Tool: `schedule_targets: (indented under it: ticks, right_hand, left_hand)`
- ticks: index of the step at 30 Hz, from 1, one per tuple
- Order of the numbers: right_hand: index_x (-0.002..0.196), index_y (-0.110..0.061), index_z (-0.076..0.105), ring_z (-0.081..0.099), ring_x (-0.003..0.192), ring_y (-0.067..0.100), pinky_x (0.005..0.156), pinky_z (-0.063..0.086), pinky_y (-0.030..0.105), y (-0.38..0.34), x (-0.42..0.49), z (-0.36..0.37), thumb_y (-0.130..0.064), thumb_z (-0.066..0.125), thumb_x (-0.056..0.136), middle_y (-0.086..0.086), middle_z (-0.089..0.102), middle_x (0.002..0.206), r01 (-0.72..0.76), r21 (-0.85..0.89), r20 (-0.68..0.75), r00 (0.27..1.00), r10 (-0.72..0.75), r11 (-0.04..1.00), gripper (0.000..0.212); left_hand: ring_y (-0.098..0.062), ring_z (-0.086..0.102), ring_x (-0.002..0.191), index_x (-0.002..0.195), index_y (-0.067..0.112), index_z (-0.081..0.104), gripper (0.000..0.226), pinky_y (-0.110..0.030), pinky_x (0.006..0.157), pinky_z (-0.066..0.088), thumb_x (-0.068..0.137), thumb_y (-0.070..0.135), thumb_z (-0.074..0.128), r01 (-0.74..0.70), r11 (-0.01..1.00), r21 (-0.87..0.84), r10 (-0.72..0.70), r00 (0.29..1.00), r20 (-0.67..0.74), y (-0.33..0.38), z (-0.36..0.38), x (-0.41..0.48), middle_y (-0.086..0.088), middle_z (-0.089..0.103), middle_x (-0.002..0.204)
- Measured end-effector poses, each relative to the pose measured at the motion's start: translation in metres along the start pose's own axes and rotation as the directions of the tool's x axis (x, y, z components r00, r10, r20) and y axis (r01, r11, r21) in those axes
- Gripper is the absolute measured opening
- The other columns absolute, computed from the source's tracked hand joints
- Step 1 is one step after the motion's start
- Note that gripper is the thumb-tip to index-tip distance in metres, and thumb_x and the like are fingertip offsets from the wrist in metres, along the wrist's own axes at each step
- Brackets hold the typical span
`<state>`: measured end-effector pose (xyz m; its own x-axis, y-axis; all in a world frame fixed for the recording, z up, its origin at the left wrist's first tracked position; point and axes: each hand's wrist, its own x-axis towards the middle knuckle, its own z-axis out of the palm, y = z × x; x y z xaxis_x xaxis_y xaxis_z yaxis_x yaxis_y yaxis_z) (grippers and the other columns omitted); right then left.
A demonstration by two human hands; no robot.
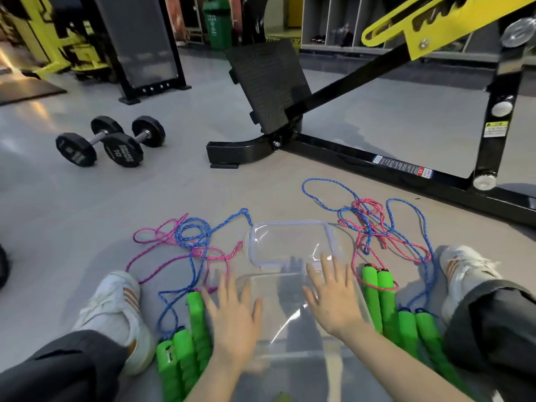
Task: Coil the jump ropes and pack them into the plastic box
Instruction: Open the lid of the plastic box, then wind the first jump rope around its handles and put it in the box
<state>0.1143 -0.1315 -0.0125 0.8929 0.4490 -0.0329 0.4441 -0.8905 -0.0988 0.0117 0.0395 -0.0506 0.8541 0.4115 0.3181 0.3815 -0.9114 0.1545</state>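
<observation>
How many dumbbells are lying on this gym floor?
2. Both lie side by side on the grey floor, upper left: the left dumbbell and the right dumbbell close beside it. None appear hidden.

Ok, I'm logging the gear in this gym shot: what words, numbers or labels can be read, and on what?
"10": end plate of the nearer dumbbell; the smaller print around it is blurred.
Yellow warning sticker on the black upright: too small to read.
Strip label on the black base bar: too small to read.
White print on the green bin: blurred.
Plastic box and green rope handles: nothing readable.
</observation>
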Motion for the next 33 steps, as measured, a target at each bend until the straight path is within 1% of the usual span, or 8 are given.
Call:
schedule_targets:
  ticks: [6, 11, 16, 19, 23, 26, 29, 33]
  right_hand:
    - [0.122, -0.01, 0.06, 0.044, 0.119, 0.049, 0.096, 0.021, 0.056, 0.016, -0.063, 0.029, -0.059, 0.003, 0.093, 0.029, 0.053, 0.128, -0.15, 0.048, 0.049, 0.988, 0.148, 0.987, 0.08]
    - [0.118, -0.005, 0.065, 0.058, 0.108, 0.048, 0.095, 0.028, 0.045, 0.019, -0.066, 0.036, -0.066, 0.002, 0.09, 0.033, 0.055, 0.124, -0.243, 0.116, 0.109, 0.967, 0.23, 0.963, 0.092]
    - [0.15, -0.02, -0.002, -0.008, 0.145, 0.03, 0.116, 0.0, 0.04, 0.035, -0.04, 0.031, -0.078, -0.043, 0.041, 0.02, -0.009, 0.156, -0.185, 0.061, 0.074, 0.981, 0.181, 0.981, 0.13]
    - [0.15, -0.022, -0.007, -0.013, 0.145, 0.028, 0.116, -0.003, 0.041, 0.037, -0.026, 0.022, -0.083, -0.02, 0.062, 0.016, -0.015, 0.156, -0.184, 0.025, 0.1, 0.978, 0.18, 0.983, 0.108]
    - [0.148, -0.02, 0.023, 0.014, 0.143, 0.037, 0.112, -0.003, 0.045, 0.026, -0.029, 0.023, -0.078, -0.009, 0.076, 0.023, 0.017, 0.154, -0.131, -0.027, 0.034, 0.991, 0.132, 0.991, 0.098]
    - [0.128, -0.015, 0.058, 0.053, 0.118, 0.042, 0.108, 0.003, 0.045, 0.012, -0.041, 0.028, -0.072, 0.007, 0.087, 0.022, 0.055, 0.13, 0.02, -0.014, 0.152, 0.988, -0.018, 1.0, 0.086]
    - [0.126, -0.015, 0.057, 0.058, 0.112, 0.038, 0.113, -0.004, 0.045, 0.003, -0.053, 0.039, -0.066, 0.008, 0.092, 0.017, 0.064, 0.12, 0.119, -0.039, 0.143, 0.983, -0.113, 0.992, 0.078]
    - [0.132, -0.019, 0.041, 0.055, 0.116, 0.035, 0.114, -0.007, 0.042, 0.001, -0.054, 0.049, -0.052, 0.006, 0.098, 0.015, 0.065, 0.118, 0.133, -0.051, 0.113, 0.985, -0.127, 0.99, 0.059]
  left_hand:
    - [-0.021, 0.003, 0.148, 0.135, 0.01, 0.045, 0.07, -0.046, 0.113, 0.01, 0.097, 0.062, 0.016, -0.112, 0.986, -0.12, 0.125, 0.987, 0.101, 0.018, 0.007, -0.08, -0.021, 0.048, 0.14]
    - [-0.024, 0.0, 0.148, 0.151, 0.018, 0.016, 0.07, -0.039, 0.113, 0.01, 0.097, 0.062, 0.017, -0.095, 0.985, -0.141, 0.107, 0.991, 0.076, 0.022, 0.024, -0.085, -0.015, 0.018, 0.157]
    - [-0.026, -0.003, 0.148, 0.154, 0.018, 0.005, 0.075, -0.041, 0.114, 0.007, 0.096, 0.064, 0.015, -0.175, 0.982, -0.076, 0.179, 0.982, 0.052, 0.022, 0.032, -0.065, -0.015, 0.017, 0.157]
    - [-0.024, -0.005, 0.148, 0.154, 0.017, 0.003, 0.073, -0.043, 0.114, 0.006, 0.097, 0.062, 0.012, -0.218, 0.976, -0.018, 0.219, 0.974, 0.061, 0.016, 0.032, -0.05, -0.011, 0.003, 0.16]
    - [-0.023, -0.006, 0.147, 0.153, 0.015, 0.015, 0.069, -0.045, 0.113, 0.009, 0.099, 0.057, 0.011, -0.157, 0.988, -0.001, 0.157, 0.985, 0.067, 0.002, 0.019, -0.053, -0.015, 0.033, 0.149]
    - [-0.025, -0.001, 0.148, 0.151, 0.016, 0.02, 0.064, -0.047, 0.113, 0.008, 0.1, 0.052, 0.009, -0.177, 0.984, 0.0, 0.177, 0.982, 0.067, -0.003, 0.014, -0.066, -0.015, 0.015, 0.158]
    - [-0.027, 0.02, 0.142, 0.154, 0.017, -0.001, 0.063, -0.042, 0.112, 0.007, 0.101, 0.045, 0.017, -0.267, 0.963, -0.019, 0.268, 0.961, 0.067, 0.001, 0.024, -0.074, -0.013, -0.009, 0.159]
    - [-0.03, 0.028, 0.141, 0.153, 0.014, -0.003, 0.086, -0.044, 0.111, 0.005, 0.082, 0.044, 0.035, -0.267, 0.964, -0.019, 0.267, 0.96, 0.087, 0.004, 0.028, -0.064, -0.019, 0.014, 0.157]
